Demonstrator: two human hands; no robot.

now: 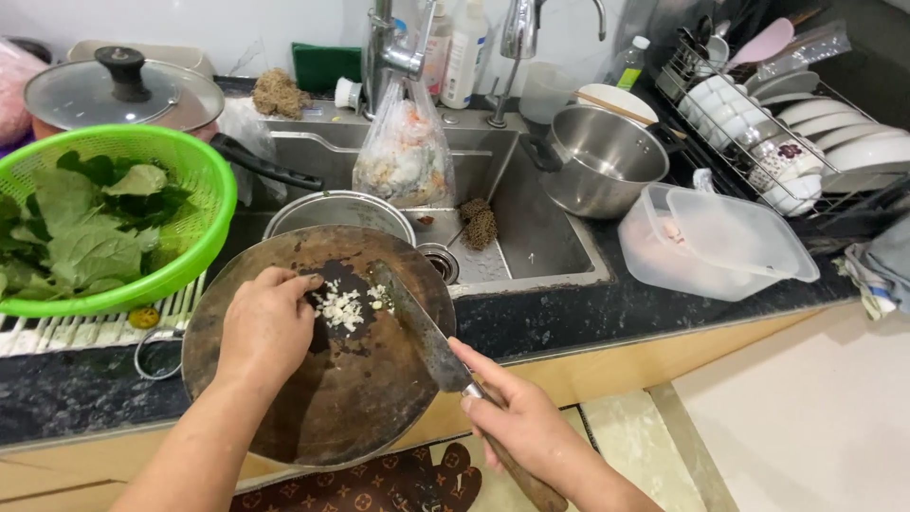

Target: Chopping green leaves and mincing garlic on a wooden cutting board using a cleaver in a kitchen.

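A round dark wooden chopping board (pixel 351 398) lies over the counter edge and the sink's rim. A small heap of chopped white garlic (pixel 343 307) sits near its middle. My left hand (pixel 266 325) rests on the board, fingers curled against the heap's left side. My right hand (pixel 524 422) grips the wooden handle of a cleaver (pixel 424 332). The blade lies slanted on the board just right of the garlic, with bits stuck to it.
A green basket of leafy greens (pixel 104 213) stands at left, a lidded pan (pixel 123 93) behind it. The sink (pixel 531 237) holds a metal bowl, a plastic bag of scraps (pixel 406 152) and a steel pot (pixel 597 156). A lidded plastic container (pixel 716 242) and dish rack (pixel 806 133) are right.
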